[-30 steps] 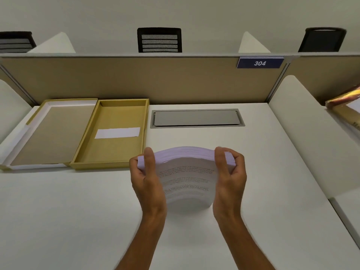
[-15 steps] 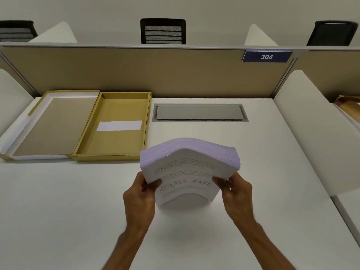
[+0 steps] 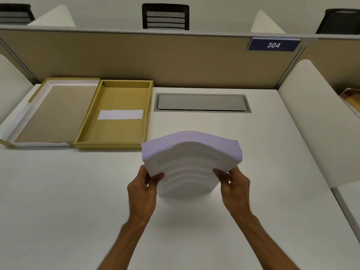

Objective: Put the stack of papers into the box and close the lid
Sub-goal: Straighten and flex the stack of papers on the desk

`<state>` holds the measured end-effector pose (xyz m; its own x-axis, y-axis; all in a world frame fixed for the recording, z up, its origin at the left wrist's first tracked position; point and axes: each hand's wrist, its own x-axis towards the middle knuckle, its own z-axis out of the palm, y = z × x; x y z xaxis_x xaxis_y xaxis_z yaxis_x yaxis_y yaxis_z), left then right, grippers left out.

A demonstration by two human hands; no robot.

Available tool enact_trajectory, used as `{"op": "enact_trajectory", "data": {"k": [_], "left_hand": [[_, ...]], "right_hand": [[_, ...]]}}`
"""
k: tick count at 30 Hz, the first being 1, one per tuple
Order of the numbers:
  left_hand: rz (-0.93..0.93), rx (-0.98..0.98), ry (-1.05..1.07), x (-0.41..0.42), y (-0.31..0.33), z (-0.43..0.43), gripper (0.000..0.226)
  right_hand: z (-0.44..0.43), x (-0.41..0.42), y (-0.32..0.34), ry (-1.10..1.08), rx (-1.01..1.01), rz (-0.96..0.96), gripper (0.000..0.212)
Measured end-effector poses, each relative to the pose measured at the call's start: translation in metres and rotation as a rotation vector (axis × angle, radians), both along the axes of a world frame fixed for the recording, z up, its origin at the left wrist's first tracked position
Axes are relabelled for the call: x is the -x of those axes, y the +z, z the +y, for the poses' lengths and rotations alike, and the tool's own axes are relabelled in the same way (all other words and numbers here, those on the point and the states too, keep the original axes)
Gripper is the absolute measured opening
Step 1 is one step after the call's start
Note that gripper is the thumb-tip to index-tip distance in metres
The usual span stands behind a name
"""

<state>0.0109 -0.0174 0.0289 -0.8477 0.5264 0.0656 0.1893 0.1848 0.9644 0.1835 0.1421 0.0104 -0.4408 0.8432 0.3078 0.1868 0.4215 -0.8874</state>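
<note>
A thick stack of papers [image 3: 190, 158] stands on its lower edge on the white desk, bowed upward in the middle, its printed front sheet facing me. My left hand [image 3: 143, 189] grips its lower left side and my right hand [image 3: 234, 185] grips its lower right side. The open yellow box [image 3: 115, 115], with a white label on its floor, lies at the back left, just left of the stack. Beside it on the left lies the lid [image 3: 48, 112], inside up, with a white rim.
A grey cable hatch [image 3: 201, 103] is set into the desk behind the stack. A beige partition [image 3: 155, 59] with a "304" sign closes the back. White side dividers stand at left and right [image 3: 319, 121]. Chairs show beyond the partition.
My hands slid from the upper sides of the stack down to its lower sides. The stack now fans wider at the top and stands closer to the box corner.
</note>
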Motion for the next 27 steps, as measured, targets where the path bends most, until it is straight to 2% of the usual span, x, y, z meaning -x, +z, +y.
{"op": "enact_trajectory", "data": {"k": [6, 11, 17, 22, 27], "left_hand": [[-0.028, 0.041, -0.041, 0.001, -0.018, -0.007, 0.053], [-0.04, 0.035, -0.021, 0.011, -0.024, -0.002, 0.042], [-0.008, 0.145, -0.092, 0.05, -0.009, -0.004, 0.024], [-0.24, 0.139, -0.061, 0.092, 0.005, -0.013, 0.025], [-0.435, 0.185, -0.027, 0.148, 0.016, -0.02, 0.016]], "right_hand": [[0.003, -0.007, -0.017, 0.093, 0.106, -0.035, 0.043], [0.011, -0.004, -0.023, 0.088, 0.192, -0.019, 0.033], [0.02, 0.014, -0.004, 0.234, 0.28, -0.124, 0.026], [0.021, 0.057, 0.007, 0.259, 0.497, -0.115, 0.029], [0.017, 0.117, 0.015, 0.237, 0.674, -0.13, 0.022]]}}
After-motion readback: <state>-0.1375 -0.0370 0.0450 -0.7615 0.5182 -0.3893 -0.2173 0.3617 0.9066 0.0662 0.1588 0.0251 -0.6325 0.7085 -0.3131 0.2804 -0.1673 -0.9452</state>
